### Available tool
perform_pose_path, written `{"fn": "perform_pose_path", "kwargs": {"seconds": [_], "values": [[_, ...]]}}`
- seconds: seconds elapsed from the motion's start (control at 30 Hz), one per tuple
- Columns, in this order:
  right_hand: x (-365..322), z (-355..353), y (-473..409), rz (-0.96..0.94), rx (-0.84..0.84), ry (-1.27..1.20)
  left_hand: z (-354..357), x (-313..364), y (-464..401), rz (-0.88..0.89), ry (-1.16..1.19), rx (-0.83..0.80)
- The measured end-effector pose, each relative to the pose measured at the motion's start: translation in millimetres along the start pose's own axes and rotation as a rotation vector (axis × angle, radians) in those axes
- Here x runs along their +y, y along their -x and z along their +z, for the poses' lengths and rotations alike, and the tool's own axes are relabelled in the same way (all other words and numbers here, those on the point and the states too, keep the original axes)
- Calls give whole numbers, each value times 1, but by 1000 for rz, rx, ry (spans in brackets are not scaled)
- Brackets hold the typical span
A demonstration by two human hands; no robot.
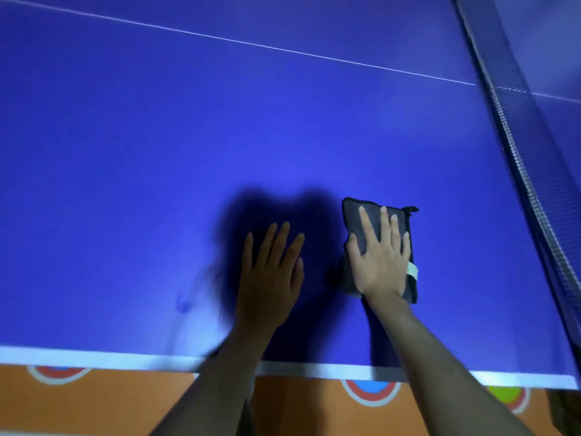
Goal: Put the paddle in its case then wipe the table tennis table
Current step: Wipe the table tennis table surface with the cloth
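The blue table tennis table fills the view, its white near edge line running along the bottom. A folded dark grey cloth with a small white tag lies on the table near that edge. My right hand presses flat on the cloth with fingers spread and straight. My left hand lies flat on the bare table just left of the cloth, fingers straight, holding nothing. No paddle or case is in view.
The net runs diagonally down the right side. A thin white centre line crosses the far part of the table. Below the near edge is an orange floor with coloured circles.
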State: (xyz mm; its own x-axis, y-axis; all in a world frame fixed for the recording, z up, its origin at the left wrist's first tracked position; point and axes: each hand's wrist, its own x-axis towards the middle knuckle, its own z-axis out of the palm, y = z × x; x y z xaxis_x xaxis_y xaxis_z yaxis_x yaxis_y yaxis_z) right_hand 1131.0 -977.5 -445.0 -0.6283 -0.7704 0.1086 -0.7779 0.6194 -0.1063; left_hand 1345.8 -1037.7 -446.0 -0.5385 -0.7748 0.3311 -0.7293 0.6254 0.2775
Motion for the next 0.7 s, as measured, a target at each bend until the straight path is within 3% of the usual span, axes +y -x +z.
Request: {"fn": "perform_pose_path", "kwargs": {"seconds": [0.4, 0.7], "values": [[5, 3, -103, -85, -38, -26, 5, -4, -9, -7, -70, -66], [34, -6, 22, -124, -14, -53, 0, -7, -9, 66, -47, -26]]}}
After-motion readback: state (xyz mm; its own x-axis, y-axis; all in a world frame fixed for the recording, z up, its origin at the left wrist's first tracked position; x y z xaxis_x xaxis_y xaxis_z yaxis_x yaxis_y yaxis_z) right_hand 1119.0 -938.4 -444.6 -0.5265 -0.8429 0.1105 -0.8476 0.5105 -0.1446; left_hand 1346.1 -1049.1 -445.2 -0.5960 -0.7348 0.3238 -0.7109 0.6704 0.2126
